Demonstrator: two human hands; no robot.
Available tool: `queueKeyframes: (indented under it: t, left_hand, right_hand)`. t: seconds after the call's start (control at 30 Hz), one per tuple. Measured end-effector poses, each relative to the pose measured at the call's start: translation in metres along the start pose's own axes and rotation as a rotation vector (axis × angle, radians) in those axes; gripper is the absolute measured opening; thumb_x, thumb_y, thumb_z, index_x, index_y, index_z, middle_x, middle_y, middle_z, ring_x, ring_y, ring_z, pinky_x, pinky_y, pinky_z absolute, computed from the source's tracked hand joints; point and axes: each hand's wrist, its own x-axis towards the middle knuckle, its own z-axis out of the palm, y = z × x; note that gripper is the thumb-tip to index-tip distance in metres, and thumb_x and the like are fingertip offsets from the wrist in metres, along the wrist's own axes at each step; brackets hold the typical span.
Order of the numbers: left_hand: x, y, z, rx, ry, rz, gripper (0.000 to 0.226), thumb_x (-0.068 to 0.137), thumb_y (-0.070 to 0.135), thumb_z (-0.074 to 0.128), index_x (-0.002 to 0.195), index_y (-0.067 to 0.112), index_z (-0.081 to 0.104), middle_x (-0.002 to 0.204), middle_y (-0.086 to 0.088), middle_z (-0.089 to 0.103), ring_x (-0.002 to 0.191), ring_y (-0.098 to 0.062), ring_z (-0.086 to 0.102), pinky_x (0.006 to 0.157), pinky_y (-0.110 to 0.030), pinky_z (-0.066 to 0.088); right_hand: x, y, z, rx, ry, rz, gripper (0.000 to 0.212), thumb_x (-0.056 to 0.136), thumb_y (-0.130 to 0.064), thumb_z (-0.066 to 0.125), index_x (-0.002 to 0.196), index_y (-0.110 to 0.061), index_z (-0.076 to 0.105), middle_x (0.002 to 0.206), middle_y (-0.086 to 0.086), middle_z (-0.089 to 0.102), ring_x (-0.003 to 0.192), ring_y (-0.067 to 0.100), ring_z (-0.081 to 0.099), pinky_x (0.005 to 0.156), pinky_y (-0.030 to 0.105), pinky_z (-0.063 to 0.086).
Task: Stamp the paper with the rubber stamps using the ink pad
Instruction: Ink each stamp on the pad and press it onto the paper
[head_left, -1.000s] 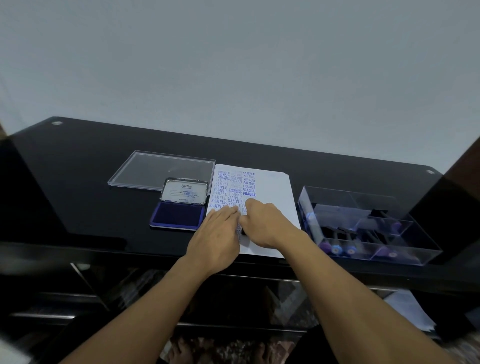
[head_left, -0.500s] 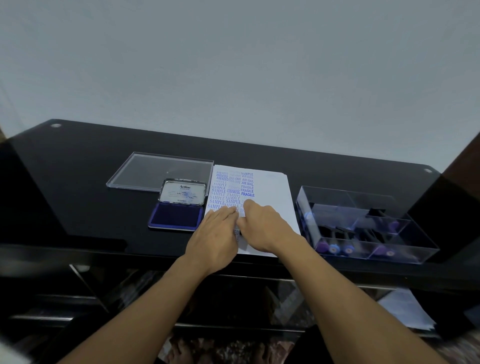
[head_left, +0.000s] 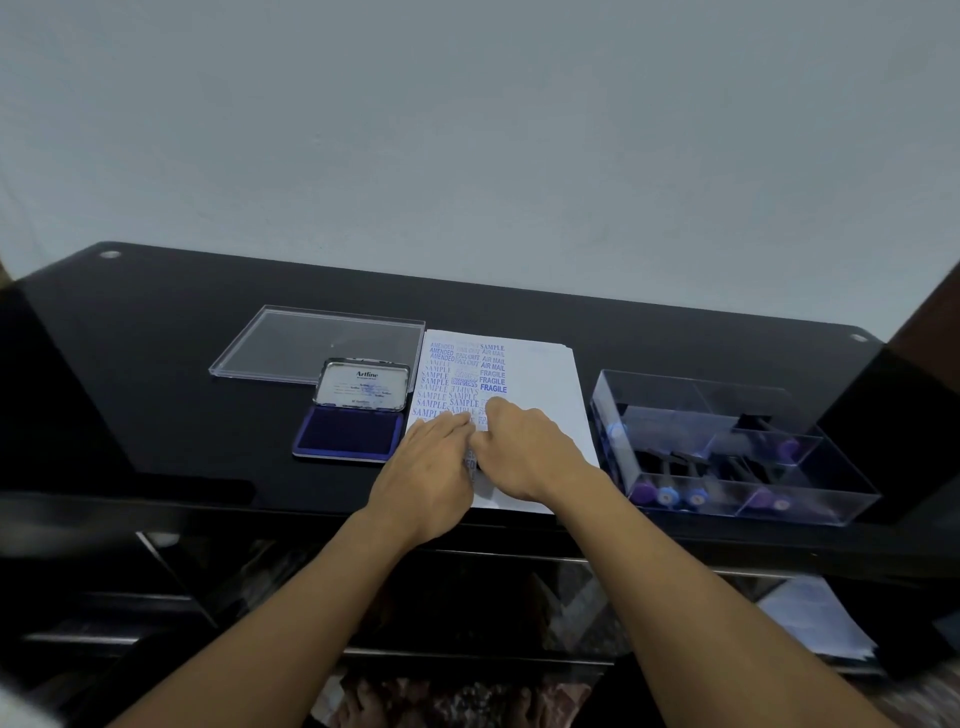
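Through the head camera we are looking down at a black glossy table (head_left: 156, 338) set against a pale wall. We are resting our left hand (head_left: 434, 470) flat on the paper (head_left: 540, 384), its fingers straight and together, holding nothing. Our right hand (head_left: 524, 452) is touching it on the right, knuckles up and fingers curled down onto the sheet. Whatever is lying under that hand is hidden, so we are unable to tell whether it is gripping a stamp.

The paper is lying in the middle of the table, its near edge at the table's front edge. Blue prints reading SAMPLE, AMENDED, AIR MAIL and FRAGILE are filling its upper left part, while its right half is showing white. The ink pad (head_left: 348, 436) is sitting just left of the paper with its lid raised and the dark blue pad exposed. Behind it a clear flat lid (head_left: 311, 343) is lying on the table. To the right of the paper a clear divided box (head_left: 852, 499) is holding rubber stamps (head_left: 667, 496) with purple and blue ends.
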Motion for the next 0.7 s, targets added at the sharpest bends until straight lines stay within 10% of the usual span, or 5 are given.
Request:
queueKeyframes:
  t: [0.4,0.5,0.57,0.7]
  left_hand:
    - [0.008,0.011,-0.017,-0.171,0.03,-0.138,0.047,0.099,0.005,0.037,0.144,0.013,0.049,0.152,0.002,0.044,0.137,-0.015,0.041,0.11,-0.021,0.028]
    - [0.012,0.015,-0.027,-0.348,0.073,-0.232,0.044,0.101,0.01,0.039,0.143,0.018,0.05,0.14,0.0,0.054,0.081,0.001,0.064,0.072,-0.018,0.052]
    - [0.014,0.017,-0.034,-0.435,0.123,-0.263,0.043,0.102,0.008,0.037,0.141,0.018,0.052,0.125,0.003,0.056,0.042,0.0,0.047,0.043,-0.019,0.041]
    - [0.018,0.017,-0.049,-0.426,0.191,-0.244,0.041,0.102,0.008,0.039,0.139,0.018,0.054,0.144,-0.001,0.051,0.058,-0.002,0.05,0.045,-0.015,0.041]
  right_hand:
    - [0.005,0.013,-0.043,0.161,0.028,0.079,0.016,0.097,-0.027,0.046,0.084,-0.017,0.044,0.088,0.005,0.056,0.074,0.021,0.05,0.056,0.032,0.033]
    - [0.002,0.02,-0.067,0.212,0.054,0.065,0.019,0.096,-0.023,0.046,0.082,-0.011,0.043,0.078,0.005,0.052,0.063,0.018,0.043,0.057,0.03,0.032]
    - [0.0,0.024,-0.077,0.234,0.083,0.057,0.017,0.095,-0.023,0.047,0.083,-0.011,0.045,0.078,0.007,0.05,0.063,0.019,0.04,0.058,0.031,0.031]
    - [-0.007,0.03,-0.094,0.279,0.091,0.076,0.014,0.096,-0.024,0.046,0.089,-0.012,0.05,0.073,0.001,0.047,0.058,0.016,0.036,0.053,0.029,0.028]
